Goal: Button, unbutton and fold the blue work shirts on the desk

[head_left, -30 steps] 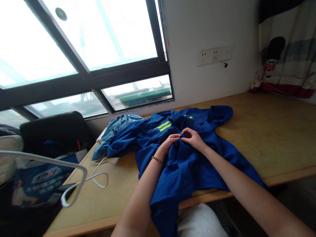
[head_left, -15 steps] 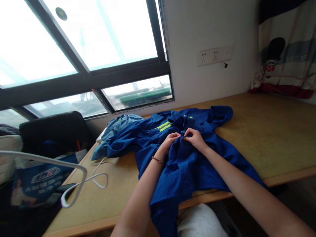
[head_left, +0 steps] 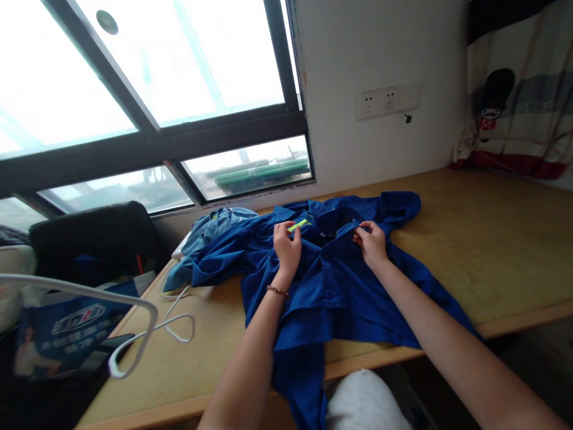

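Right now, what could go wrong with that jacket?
Part of the blue jacket hangs past the near edge of the table; its weight could pull more off.
The right hand seems to pinch only a bit of edge, so the fabric might slip free.
A sleeve lies against the light-blue cloth; tugging might drag that too.

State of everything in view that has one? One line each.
Left hand: at the jacket's upper front, grip unclear
Right hand: pinching the jacket's edge
Blue jacket: spread out, gaping between the hands, part hanging over the table's front edge
Pale blue clothing: crumpled beside the jacket
White cable: loosely looped on the table
Wall sockets: nothing plugged in
Curtain: hanging
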`<state>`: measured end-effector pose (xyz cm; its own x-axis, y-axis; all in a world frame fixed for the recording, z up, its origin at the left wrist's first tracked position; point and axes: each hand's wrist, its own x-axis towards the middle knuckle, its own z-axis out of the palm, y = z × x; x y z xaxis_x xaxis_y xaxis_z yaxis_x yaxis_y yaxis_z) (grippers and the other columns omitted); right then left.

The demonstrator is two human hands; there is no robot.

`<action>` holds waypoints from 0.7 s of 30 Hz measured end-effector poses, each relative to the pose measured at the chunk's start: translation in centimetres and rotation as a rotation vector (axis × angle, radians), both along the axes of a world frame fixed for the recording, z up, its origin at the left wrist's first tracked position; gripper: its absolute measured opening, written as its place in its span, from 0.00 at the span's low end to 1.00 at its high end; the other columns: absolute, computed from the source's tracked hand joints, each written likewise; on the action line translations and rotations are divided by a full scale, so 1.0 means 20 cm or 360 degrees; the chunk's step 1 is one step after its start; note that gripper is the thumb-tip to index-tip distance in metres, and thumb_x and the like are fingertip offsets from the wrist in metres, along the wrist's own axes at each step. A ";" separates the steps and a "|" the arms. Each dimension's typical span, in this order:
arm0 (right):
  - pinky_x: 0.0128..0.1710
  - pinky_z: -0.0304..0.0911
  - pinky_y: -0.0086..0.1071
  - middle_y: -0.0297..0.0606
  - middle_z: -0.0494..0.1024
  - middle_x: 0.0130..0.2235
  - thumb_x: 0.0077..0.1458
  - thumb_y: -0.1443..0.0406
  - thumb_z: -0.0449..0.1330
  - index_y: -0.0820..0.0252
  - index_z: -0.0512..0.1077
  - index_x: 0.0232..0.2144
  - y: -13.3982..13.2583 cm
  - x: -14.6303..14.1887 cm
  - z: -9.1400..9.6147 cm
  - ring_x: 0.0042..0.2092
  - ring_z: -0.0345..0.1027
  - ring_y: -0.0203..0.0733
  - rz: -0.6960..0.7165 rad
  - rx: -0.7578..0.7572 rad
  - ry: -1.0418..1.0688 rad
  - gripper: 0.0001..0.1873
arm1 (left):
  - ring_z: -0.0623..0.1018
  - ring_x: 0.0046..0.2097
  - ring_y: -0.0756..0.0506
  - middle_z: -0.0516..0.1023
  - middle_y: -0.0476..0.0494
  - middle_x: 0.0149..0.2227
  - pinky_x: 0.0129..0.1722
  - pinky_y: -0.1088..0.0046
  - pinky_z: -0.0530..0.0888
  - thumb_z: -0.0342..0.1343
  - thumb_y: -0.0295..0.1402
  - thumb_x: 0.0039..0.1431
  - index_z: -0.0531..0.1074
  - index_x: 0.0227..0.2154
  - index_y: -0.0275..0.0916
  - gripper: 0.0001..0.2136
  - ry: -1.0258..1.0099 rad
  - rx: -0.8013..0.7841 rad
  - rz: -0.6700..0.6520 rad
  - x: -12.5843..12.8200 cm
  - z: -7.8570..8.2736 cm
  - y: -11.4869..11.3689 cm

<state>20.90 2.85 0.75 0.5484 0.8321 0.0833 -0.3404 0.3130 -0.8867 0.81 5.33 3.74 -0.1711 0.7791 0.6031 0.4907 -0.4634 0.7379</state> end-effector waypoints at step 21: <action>0.32 0.61 0.28 0.34 0.67 0.30 0.51 0.66 0.56 0.57 0.70 0.32 -0.17 -0.19 0.01 0.30 0.63 0.34 0.0459 0.0556 -0.1970 0.05 | 0.59 0.19 0.57 0.62 0.53 0.18 0.19 0.79 0.57 0.57 0.31 0.46 0.67 0.22 0.33 0.06 -0.0811 -0.1718 -0.1375 0.00 -0.21 0.07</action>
